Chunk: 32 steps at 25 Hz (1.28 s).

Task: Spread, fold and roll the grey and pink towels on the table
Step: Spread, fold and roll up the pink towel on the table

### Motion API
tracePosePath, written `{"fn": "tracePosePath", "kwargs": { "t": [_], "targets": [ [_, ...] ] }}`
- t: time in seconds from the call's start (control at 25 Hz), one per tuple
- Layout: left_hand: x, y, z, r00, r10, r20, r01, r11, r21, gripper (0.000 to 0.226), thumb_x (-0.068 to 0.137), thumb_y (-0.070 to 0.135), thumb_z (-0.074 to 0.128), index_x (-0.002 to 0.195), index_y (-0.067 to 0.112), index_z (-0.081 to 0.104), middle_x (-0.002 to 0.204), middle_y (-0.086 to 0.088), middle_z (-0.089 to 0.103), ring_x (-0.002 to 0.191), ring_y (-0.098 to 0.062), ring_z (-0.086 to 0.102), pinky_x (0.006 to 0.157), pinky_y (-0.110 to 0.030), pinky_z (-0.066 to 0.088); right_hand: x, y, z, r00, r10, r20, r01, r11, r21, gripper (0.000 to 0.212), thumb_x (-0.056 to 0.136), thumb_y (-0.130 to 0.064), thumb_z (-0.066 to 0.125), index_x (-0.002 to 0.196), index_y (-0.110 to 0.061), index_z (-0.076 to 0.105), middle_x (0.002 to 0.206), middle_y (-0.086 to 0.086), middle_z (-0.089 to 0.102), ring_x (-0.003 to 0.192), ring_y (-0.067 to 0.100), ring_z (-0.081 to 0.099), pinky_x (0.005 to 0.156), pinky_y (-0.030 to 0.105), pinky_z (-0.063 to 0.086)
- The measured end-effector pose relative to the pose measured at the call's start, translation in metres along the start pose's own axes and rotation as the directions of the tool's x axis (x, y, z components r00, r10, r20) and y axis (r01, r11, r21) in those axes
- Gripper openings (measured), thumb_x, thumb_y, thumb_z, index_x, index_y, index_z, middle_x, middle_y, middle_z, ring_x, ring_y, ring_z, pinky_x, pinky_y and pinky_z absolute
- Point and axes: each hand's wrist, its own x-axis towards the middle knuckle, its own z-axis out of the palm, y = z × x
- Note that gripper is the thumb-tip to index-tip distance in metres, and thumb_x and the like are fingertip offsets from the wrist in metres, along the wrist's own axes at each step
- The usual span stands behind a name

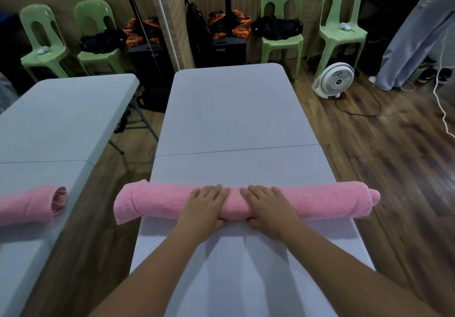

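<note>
The pink towel (157,201) is rolled up into a long fat roll. It lies across the table (234,119), near the table's close end. Both ends of the roll stick out past the table's sides.

The left hand (205,205) and the right hand (267,208) sit side by side on the middle of the roll. They almost touch. The fingers (216,191) of each hand bend over the top of the roll. The thumbs tuck in at the side of the roll closest to the person. So each hand is wrapped part way round the roll and grips it.

The thumb tips are hard to see under the roll. The arms are cut off at the bottom edge.

Left of the table stands a mirror (73,119). It shows the table and one end of the roll again. Beyond the table's far end are green chairs (280,28) and dark bags (229,23). Right of the table, on the wood floor (394,156), sits a white fan (334,80). Past the fan stands a person (413,33), and only the legs show.
</note>
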Motion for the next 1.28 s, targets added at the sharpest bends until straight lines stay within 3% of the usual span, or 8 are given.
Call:
{"fn": "tracePosePath", "kwargs": {
  "t": [0.28,0.52,0.64,0.84,0.96,1.0,1.12,1.28],
  "targets": [
    [-0.069,-0.152,-0.012,0.945,-0.313,0.097,0.305,0.948,0.087,0.079,0.080,0.080,0.042,0.146,0.037,0.041,0.141,0.005,0.057,0.129,-0.020,0.052,0.109,-0.052,0.037,-0.078,0.164,-0.024,0.970,0.230,0.072,-0.216,0.963,-0.164,0.090,0.070,-0.090,0.028,0.147,-0.041,0.031,0.140,-0.013,0.053,0.126,0.013,0.051,0.105,0.040,0.035],
    [-0.082,-0.103,-0.022,0.943,-0.317,0.101,0.319,0.948,-0.004,0.083,0.079,0.091,0.012,0.123,0.035,0.053,0.094,0.011,0.068,0.078,-0.009,0.060,0.076,-0.033,0.051,-0.106,0.133,-0.019,0.923,0.371,0.105,-0.369,0.929,-0.041,0.068,0.077,-0.083,0.031,0.131,-0.043,0.036,0.104,-0.008,0.058,0.095,0.019,0.063,0.069,0.037,0.052],
    [-0.118,-0.042,-0.019,0.858,-0.468,0.212,0.498,0.860,-0.117,0.094,0.077,0.092,0.016,0.135,0.025,0.046,0.103,-0.001,0.069,0.088,-0.022,0.067,0.077,-0.039,0.053,-0.136,0.085,-0.002,0.889,0.444,0.110,-0.450,0.892,0.040,0.060,0.084,-0.077,0.034,0.122,-0.031,0.040,0.101,-0.005,0.057,0.090,0.021,0.064,0.069,0.037,0.050],
    [-0.105,0.084,-0.032,0.741,-0.391,0.546,0.657,0.586,-0.474,0.081,0.090,0.077,0.029,0.140,0.016,0.049,0.125,-0.012,0.066,0.111,-0.030,0.064,0.094,-0.040,0.050,-0.127,-0.012,-0.008,0.921,0.343,0.184,-0.389,0.820,0.419,0.085,0.076,-0.087,0.036,0.138,-0.030,0.035,0.118,-0.004,0.056,0.106,0.019,0.058,0.085,0.037,0.048],
    [-0.080,0.101,-0.052,0.645,-0.011,0.764,0.762,-0.071,-0.644,0.088,0.082,0.086,0.022,0.117,0.019,0.068,0.096,0.000,0.074,0.087,-0.017,0.070,0.079,-0.038,0.057,-0.099,-0.030,-0.028,0.953,0.218,0.211,-0.293,0.841,0.454,0.119,0.054,-0.096,0.051,0.148,-0.028,0.023,0.125,-0.003,0.053,0.109,0.018,0.053,0.091,0.039,0.049],
    [-0.073,0.103,-0.053,0.644,0.121,0.756,0.763,-0.175,-0.622,0.083,0.085,0.083,0.021,0.110,0.020,0.069,0.089,0.004,0.071,0.086,-0.015,0.069,0.078,-0.037,0.055,-0.088,-0.030,-0.034,0.956,0.195,0.218,-0.259,0.910,0.322,0.132,0.051,-0.096,0.051,0.153,-0.021,0.013,0.132,0.002,0.049,0.114,0.022,0.050,0.094,0.044,0.047],
    [-0.057,0.101,-0.063,0.681,0.235,0.694,0.717,-0.022,-0.696,0.059,0.091,0.067,0.035,0.107,0.022,0.069,0.097,0.003,0.070,0.101,-0.018,0.063,0.090,-0.040,0.050,-0.054,-0.023,-0.043,0.968,0.088,0.235,-0.063,0.992,-0.111,0.139,0.054,-0.083,0.063,0.155,-0.013,-0.002,0.145,0.011,0.037,0.127,0.033,0.039,0.102,0.055,0.035],
    [-0.031,0.070,-0.074,0.965,0.128,0.229,0.073,0.708,-0.703,0.048,0.080,0.050,0.059,0.125,0.033,0.064,0.115,0.007,0.069,0.104,-0.015,0.060,0.098,-0.043,0.048,-0.027,-0.007,-0.038,0.947,-0.078,0.311,0.173,0.941,-0.292,0.133,0.054,-0.065,0.078,0.154,-0.021,0.004,0.147,0.009,0.035,0.129,0.032,0.036,0.105,0.059,0.026]
  ]
}}
